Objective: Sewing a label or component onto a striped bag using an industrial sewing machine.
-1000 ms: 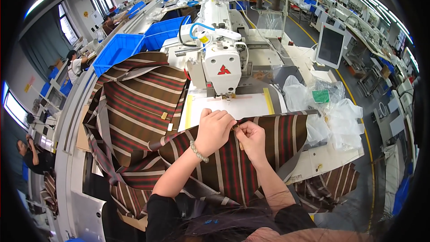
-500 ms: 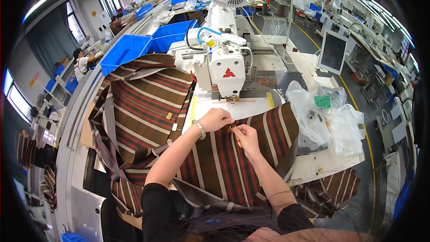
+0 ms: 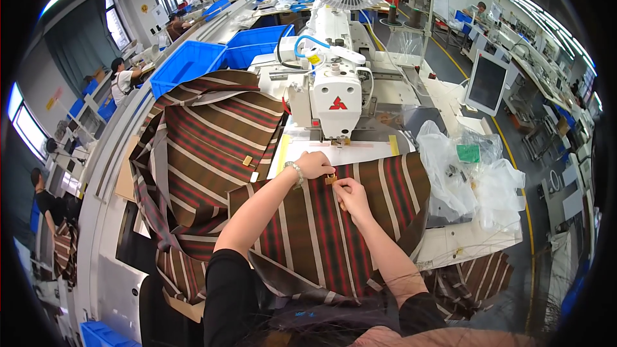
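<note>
A brown fabric panel [image 3: 289, 231] with red, green and pale stripes lies across my lap and the machine's front. At its far edge, my left hand [image 3: 313, 165], with a beaded bracelet [image 3: 295, 172] on the wrist, pinches the top of a small gold-brown piece [image 3: 330, 179] with a dark part. My right hand [image 3: 353, 198] is closed at that piece's right side, fingertips against it and the cloth. The exact shape of the piece is partly hidden by my fingers. Just beyond stands a white sewing machine [image 3: 337, 99], its head above a white plate.
More striped fabric [image 3: 212, 135] is heaped at the left, bearing a small gold tag [image 3: 247, 160]. Blue bins [image 3: 186, 67] stand behind it. Clear plastic bags [image 3: 498, 186] and a green card [image 3: 468, 153] lie at the right, near a screen [image 3: 486, 82]. Co-workers sit farther off.
My hands stay together at the panel's edge. The right fingertips have shifted slightly down from the left ones, and more of the gold-brown piece shows. The view has turned a little.
</note>
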`<state>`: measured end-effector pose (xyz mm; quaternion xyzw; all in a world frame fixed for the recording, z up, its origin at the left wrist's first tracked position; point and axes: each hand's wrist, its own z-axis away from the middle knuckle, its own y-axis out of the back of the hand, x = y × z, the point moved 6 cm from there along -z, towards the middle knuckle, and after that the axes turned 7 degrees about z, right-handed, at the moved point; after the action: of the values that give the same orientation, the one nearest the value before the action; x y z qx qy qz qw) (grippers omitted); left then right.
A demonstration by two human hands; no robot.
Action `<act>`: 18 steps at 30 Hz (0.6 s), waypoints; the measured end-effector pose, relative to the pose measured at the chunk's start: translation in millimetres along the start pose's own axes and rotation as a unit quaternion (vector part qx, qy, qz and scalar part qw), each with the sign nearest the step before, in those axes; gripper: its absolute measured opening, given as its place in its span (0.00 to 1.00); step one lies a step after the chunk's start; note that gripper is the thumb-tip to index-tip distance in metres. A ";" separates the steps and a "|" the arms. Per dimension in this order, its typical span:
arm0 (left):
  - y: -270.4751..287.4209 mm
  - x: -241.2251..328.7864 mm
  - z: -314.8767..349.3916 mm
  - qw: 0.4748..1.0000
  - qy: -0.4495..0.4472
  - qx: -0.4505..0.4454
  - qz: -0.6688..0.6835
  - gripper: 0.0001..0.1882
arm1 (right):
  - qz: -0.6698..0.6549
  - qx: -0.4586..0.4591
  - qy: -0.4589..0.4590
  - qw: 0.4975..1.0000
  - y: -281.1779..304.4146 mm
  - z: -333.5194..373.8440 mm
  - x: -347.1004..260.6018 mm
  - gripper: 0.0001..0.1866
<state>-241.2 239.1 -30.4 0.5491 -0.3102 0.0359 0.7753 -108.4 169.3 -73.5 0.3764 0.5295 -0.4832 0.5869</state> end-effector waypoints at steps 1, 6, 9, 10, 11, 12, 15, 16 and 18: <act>-2.6 -4.1 -3.7 1.000 0.000 0.001 0.001 0.18 | 0.002 -0.001 0.000 1.000 3.2 3.9 -1.4 0.07; -10.9 -9.1 -6.1 1.000 -0.019 0.016 0.009 0.18 | 0.059 -0.117 -0.033 0.991 5.5 44.4 -10.8 0.07; -12.1 -13.9 -2.1 0.999 -0.013 0.010 0.048 0.16 | 0.098 -0.158 -0.039 0.982 13.1 71.1 -10.0 0.07; -12.2 -12.9 -1.9 0.999 -0.011 0.010 0.049 0.16 | 0.117 -0.166 -0.043 0.978 17.9 81.2 -10.9 0.07; -11.9 -12.5 0.3 0.999 -0.016 0.010 0.050 0.16 | 0.114 -0.165 -0.046 0.979 21.2 91.4 -14.3 0.08; -11.3 -12.4 2.4 0.998 -0.022 0.010 0.050 0.16 | 0.111 -0.164 -0.050 0.979 24.7 102.1 -18.0 0.08; -6.8 -4.7 5.6 0.998 -0.037 0.014 0.049 0.15 | 0.152 -0.143 -0.036 0.977 47.5 134.3 -26.8 0.08; -5.3 -1.8 6.8 0.998 -0.037 0.012 0.050 0.15 | 0.182 -0.144 -0.052 0.971 59.1 145.2 -28.0 0.08; -2.6 -0.5 7.1 0.998 -0.043 0.014 0.047 0.14 | 0.214 -0.228 -0.040 0.949 73.7 165.3 -26.8 0.12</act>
<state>-243.7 232.1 -31.4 0.5459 -0.3684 0.0527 0.7507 6.2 34.6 -26.5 0.3169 0.5086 -0.2272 0.7676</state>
